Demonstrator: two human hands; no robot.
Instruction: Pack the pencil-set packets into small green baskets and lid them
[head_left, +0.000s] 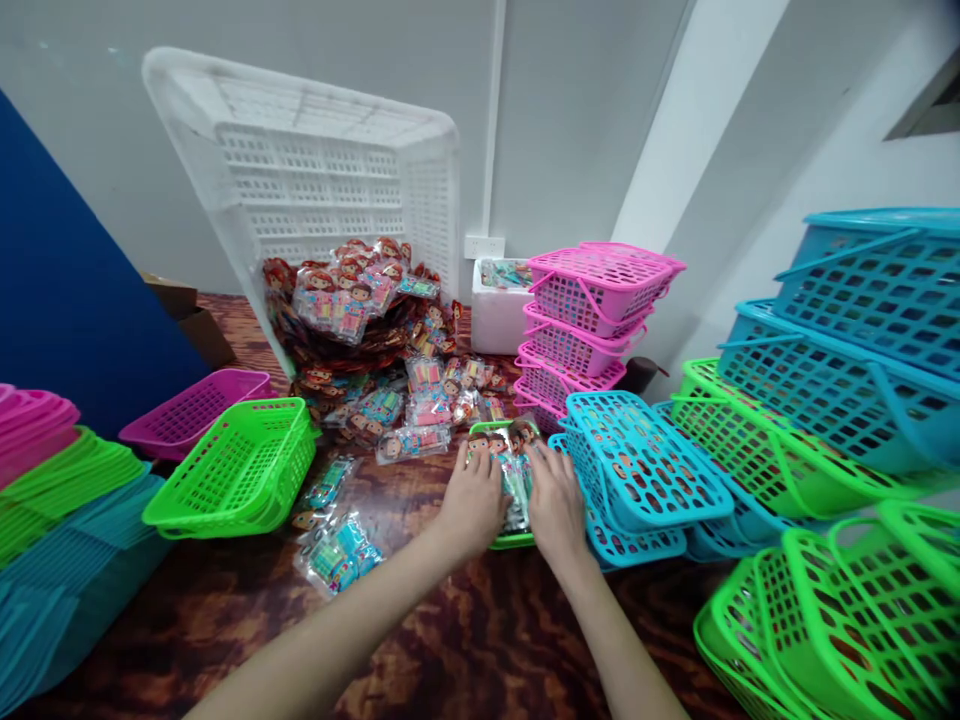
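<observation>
The flat, shiny clear-plastic packets printed with brown-haired cartoon figures [516, 492] lie in a small bright-green plastic basket [514, 542], directly between your hands. Your left hand [475, 500] covers their left side and your right hand [556, 505] their right, fingers bent; I cannot tell whether either pinches a packet or only presses. Blue latticed plastic baskets [649, 460] stand just beside your right hand; farther forward, loose packets [429, 410] lie before a large white plastic crate [322, 180].
</observation>
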